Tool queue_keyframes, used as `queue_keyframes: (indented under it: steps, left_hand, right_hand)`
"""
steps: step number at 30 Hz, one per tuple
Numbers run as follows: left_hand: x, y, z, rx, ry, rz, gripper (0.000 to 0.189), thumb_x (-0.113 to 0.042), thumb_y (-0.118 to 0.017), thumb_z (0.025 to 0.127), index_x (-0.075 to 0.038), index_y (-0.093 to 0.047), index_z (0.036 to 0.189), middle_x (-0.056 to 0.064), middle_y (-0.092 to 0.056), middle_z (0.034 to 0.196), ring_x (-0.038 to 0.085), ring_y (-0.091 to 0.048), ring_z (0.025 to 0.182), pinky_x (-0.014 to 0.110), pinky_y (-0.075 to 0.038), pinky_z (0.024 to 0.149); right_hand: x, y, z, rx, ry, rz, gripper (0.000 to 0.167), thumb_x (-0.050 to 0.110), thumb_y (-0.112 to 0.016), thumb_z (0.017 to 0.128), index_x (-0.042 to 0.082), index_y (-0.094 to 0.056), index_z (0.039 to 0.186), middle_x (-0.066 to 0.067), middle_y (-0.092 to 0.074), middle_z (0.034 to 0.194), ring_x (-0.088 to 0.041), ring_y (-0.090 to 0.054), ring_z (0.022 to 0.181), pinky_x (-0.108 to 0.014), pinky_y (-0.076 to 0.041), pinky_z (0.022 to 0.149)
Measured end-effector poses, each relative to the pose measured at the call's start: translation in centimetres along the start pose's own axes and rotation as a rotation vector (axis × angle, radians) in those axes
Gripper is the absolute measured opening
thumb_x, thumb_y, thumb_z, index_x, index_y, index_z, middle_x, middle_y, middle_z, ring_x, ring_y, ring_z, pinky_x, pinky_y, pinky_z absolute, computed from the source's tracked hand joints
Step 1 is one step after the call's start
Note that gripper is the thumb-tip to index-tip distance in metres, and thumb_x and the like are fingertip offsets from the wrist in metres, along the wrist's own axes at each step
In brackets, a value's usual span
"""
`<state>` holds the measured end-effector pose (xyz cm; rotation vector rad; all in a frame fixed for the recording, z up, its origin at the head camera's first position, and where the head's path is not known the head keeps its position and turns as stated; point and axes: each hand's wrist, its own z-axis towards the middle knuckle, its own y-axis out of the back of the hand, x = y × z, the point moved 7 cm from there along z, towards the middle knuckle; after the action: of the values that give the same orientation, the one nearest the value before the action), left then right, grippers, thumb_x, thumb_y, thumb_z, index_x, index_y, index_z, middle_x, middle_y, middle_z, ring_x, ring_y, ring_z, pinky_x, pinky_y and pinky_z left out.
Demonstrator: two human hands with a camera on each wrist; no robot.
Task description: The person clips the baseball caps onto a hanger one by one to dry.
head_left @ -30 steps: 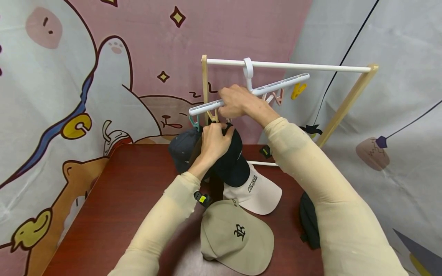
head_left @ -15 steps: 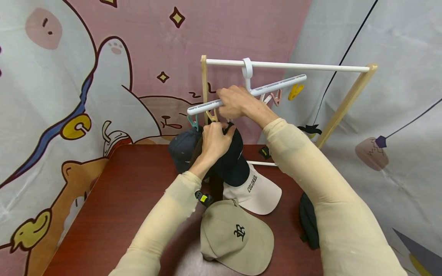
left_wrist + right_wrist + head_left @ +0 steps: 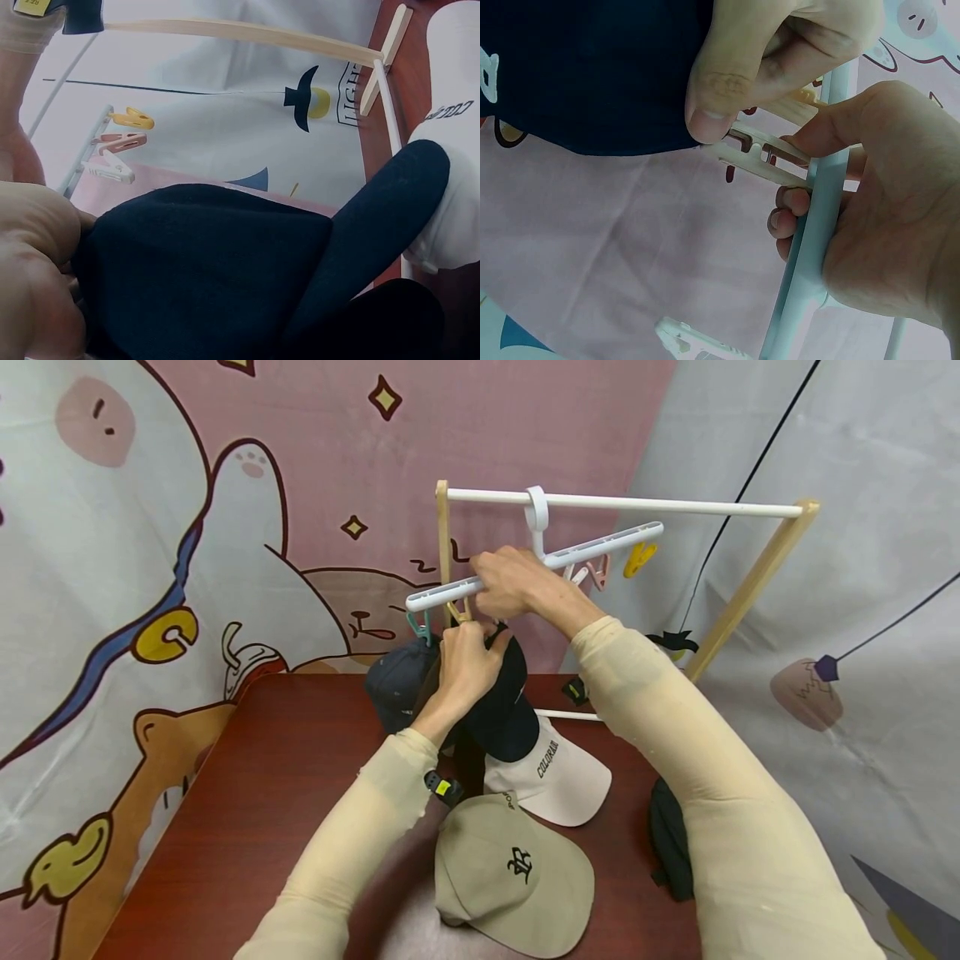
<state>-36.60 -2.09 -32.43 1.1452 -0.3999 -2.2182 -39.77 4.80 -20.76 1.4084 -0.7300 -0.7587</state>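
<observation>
A dark navy cap [image 3: 202, 262] hangs from my left hand [image 3: 468, 664], whose thumb and fingers pinch its edge, as the right wrist view shows. Just above, my right hand [image 3: 517, 581] reaches round the bar of a white hanger [image 3: 607, 543]. Its thumb and fingertips press on either side of a pale clip [image 3: 765, 154], whose tips are close to the cap's pinched edge. Left of my hands, a blue-grey cap [image 3: 397, 681] hangs at a teal clip [image 3: 422, 625]. Beside the pale clip is a yellowish clip [image 3: 799, 105], partly hidden by my left hand.
The hanger hooks over the white rail [image 3: 660, 503] of a wooden-ended rack. White, pink and yellow clips [image 3: 640, 560] hang on its right part. On the table [image 3: 300, 793] lie a white cap [image 3: 558, 781], a beige cap [image 3: 517, 877] and a dark item [image 3: 671, 839] at right.
The hanger's right end has swung slightly left and down. My left hand has risen a little with the navy cap; my right hand stays at nearly the same place.
</observation>
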Motion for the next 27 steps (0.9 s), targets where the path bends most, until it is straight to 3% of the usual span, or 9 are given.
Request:
queue_keyframes:
  steps: [7, 12, 19, 27]
  left_hand:
    - [-0.35, 0.35, -0.04, -0.014, 0.006, 0.01, 0.049, -0.026, -0.084, 0.103, -0.02, -0.053, 0.065, -0.003, -0.05, 0.061, 0.028, -0.068, 0.064, 0.043, -0.048, 0.06]
    - [-0.59, 0.45, -0.08, -0.011, 0.004, 0.019, 0.047, -0.027, -0.082, 0.104, -0.019, -0.055, 0.067, 0.0, -0.055, 0.063, 0.032, -0.073, 0.066, 0.047, -0.052, 0.061]
    - [-0.45, 0.3, 0.02, -0.027, -0.004, 0.063, 0.028, -0.028, -0.082, 0.105, -0.014, -0.074, 0.082, 0.009, -0.079, 0.081, 0.036, -0.081, 0.078, 0.05, -0.063, 0.069]
    - [-0.6, 0.55, 0.27, -0.066, -0.01, 0.074, 0.034, -0.028, -0.083, 0.104, -0.013, -0.065, 0.079, 0.005, -0.065, 0.073, 0.032, -0.072, 0.069, 0.049, -0.057, 0.064]
  right_hand:
    - [0.01, 0.02, 0.11, 0.005, 0.007, -0.012, 0.029, 0.011, -0.057, 0.09, 0.002, -0.069, 0.115, -0.012, -0.063, 0.098, -0.033, -0.062, 0.095, -0.053, -0.057, 0.087]
    - [0.02, 0.04, 0.03, 0.011, 0.005, -0.01, 0.032, 0.011, -0.057, 0.089, 0.003, -0.07, 0.117, -0.012, -0.065, 0.101, -0.032, -0.062, 0.096, -0.052, -0.057, 0.088]
    - [0.24, 0.04, 0.07, 0.008, 0.014, -0.007, 0.033, 0.013, -0.066, 0.085, 0.004, -0.072, 0.116, -0.01, -0.068, 0.101, -0.03, -0.061, 0.095, -0.051, -0.056, 0.092]
    - [0.19, -0.02, 0.02, 0.034, 0.009, -0.012, 0.037, 0.018, -0.073, 0.084, 0.004, -0.072, 0.118, -0.01, -0.068, 0.1, -0.03, -0.061, 0.094, -0.051, -0.058, 0.091]
